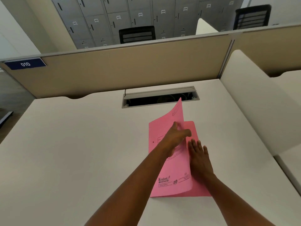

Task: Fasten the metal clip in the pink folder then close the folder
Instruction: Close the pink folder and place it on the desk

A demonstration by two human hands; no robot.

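Observation:
A pink folder [171, 180] lies on the white desk [73, 152], spine to the left, printed front cover partly raised along its right edge. My left hand [176, 137] holds that raised cover edge, thumb on the inner side and fingers on the outer face. My right hand [197, 154] lies flat, fingers apart, on the inside of the back cover just right of the lifted edge. The metal clip is hidden under the cover.
An open cable hatch [160, 97] is set in the desk just beyond the folder. A beige partition [130, 67] closes the far side, and a white divider [254, 98] stands on the right. Grey lockers [130, 17] and black chairs are behind.

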